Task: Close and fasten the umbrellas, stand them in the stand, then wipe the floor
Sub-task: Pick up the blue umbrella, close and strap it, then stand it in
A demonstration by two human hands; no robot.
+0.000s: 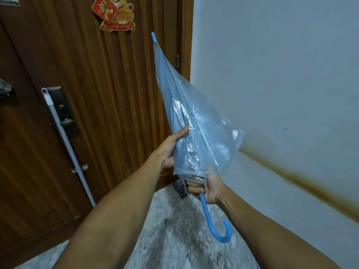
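Observation:
A clear blue plastic umbrella (194,121) is folded and held upright in front of me, its blue tip pointing up towards the door. My right hand (207,188) grips the shaft just above the blue hooked handle (215,224). My left hand (171,150) wraps round the loose canopy from the left, thumb on the plastic. The canopy hangs loosely bunched, with folds bulging out to the right.
A brown wooden door (108,90) with a dark lock stands ahead. A grey mop handle (66,140) leans against it at the left. A white wall (281,84) with a brown stain runs along the right. Grey speckled floor (174,230) lies below. A small dark object (181,189) shows behind the umbrella's lower edge.

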